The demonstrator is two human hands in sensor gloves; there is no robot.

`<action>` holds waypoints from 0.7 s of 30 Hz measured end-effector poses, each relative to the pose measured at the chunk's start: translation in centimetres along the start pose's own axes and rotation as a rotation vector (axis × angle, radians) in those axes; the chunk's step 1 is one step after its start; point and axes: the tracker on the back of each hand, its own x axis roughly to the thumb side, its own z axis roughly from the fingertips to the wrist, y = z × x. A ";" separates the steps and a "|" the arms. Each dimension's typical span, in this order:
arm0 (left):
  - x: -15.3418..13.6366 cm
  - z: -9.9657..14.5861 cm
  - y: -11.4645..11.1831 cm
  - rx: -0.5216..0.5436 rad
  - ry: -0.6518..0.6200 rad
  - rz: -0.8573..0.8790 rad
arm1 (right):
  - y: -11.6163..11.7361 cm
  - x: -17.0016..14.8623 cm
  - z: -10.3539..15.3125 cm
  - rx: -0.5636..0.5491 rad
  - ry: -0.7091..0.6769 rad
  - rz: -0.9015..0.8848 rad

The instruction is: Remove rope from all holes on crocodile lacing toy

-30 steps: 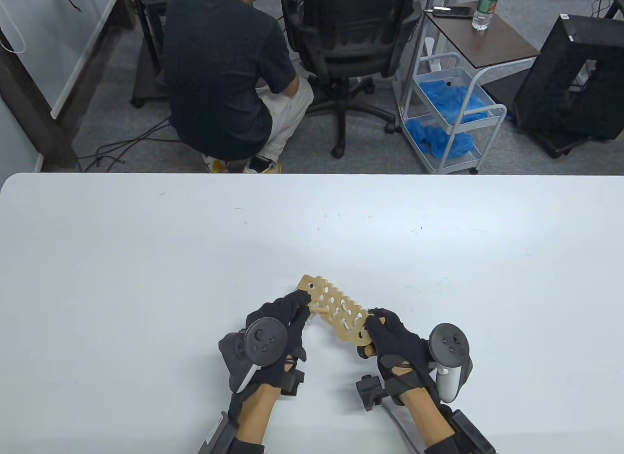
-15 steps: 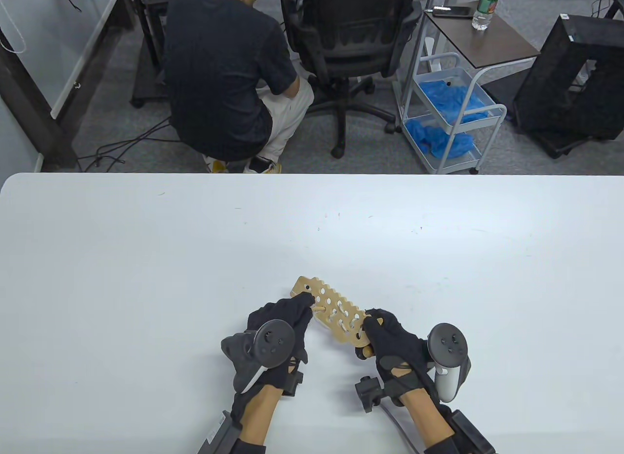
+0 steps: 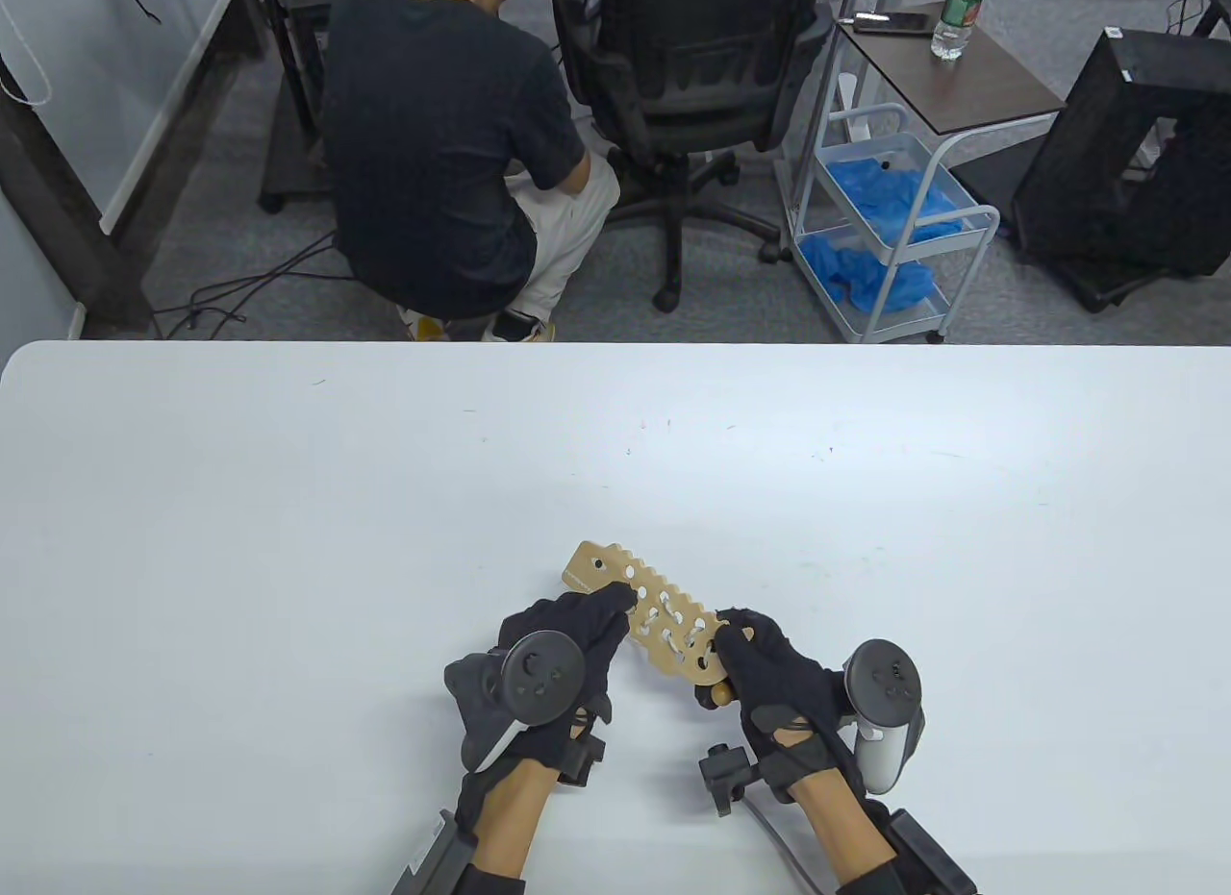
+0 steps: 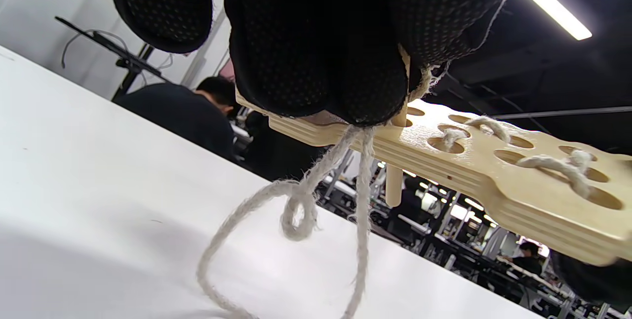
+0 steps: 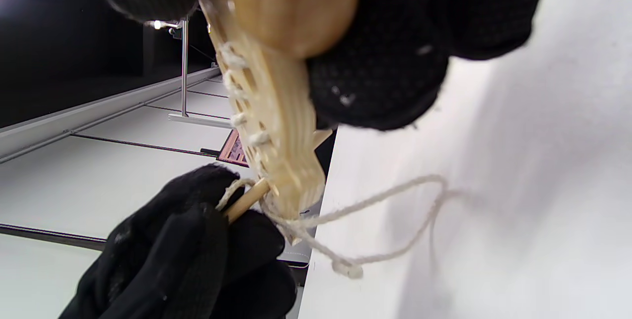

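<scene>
Room, table view: white table [image 3: 288, 549]; beyond it a person [image 3: 442, 145] crouches by an office chair [image 3: 692, 78]
Toy: wooden crocodile lacing toy [image 3: 654, 621] held between both hands, above the table's near edge
Left wrist view: left hand [image 4: 306, 42] pinches a wooden needle [image 4: 395, 171] in a hole; rope [image 4: 296, 210] dangles in loops
Right wrist view: right hand [image 5: 395, 47] grips the toy's end by a round knob [image 5: 291, 3]

1 croc toy [image 3: 664, 618], 1 rope [image 4: 296, 205], 2 hands, 1 table [image 3: 288, 510]

Left hand [image 3: 567, 645] hides toy [image 3: 664, 626] mid holes; rope [image 4: 296, 205] end cut off.
</scene>
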 end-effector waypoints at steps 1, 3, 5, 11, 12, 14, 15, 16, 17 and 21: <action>0.0 0.0 0.0 -0.002 -0.001 0.001 | 0.0 0.1 0.0 -0.006 0.002 -0.004; 0.1 0.0 -0.1 -0.006 -0.004 0.009 | -0.2 0.1 0.0 -0.015 0.003 -0.009; 0.0 -0.1 -0.2 -0.011 -0.006 0.033 | -0.4 0.3 0.0 -0.028 0.002 -0.015; -0.3 -0.2 -0.5 -0.033 -0.011 0.105 | -1.1 0.6 0.0 -0.061 0.007 -0.038; -0.4 -0.2 -0.6 -0.039 -0.013 0.106 | -1.2 0.5 -0.1 -0.066 0.011 -0.049; -0.4 -0.3 -0.8 -0.064 -0.016 0.099 | -1.3 0.6 -0.1 -0.070 0.017 -0.070; -0.4 -0.3 -0.8 -0.077 -0.015 0.102 | -1.3 0.6 0.0 -0.070 0.018 -0.077; -0.5 -0.3 -0.9 -0.084 -0.012 0.106 | -1.4 0.6 0.0 -0.072 0.019 -0.082; -0.5 -0.3 -0.9 -0.077 -0.009 0.111 | -1.4 0.7 0.0 -0.076 0.019 -0.081; -1.0 -0.2 -0.3 -0.038 0.044 0.142 | -1.6 1.1 0.1 -0.091 0.005 -0.092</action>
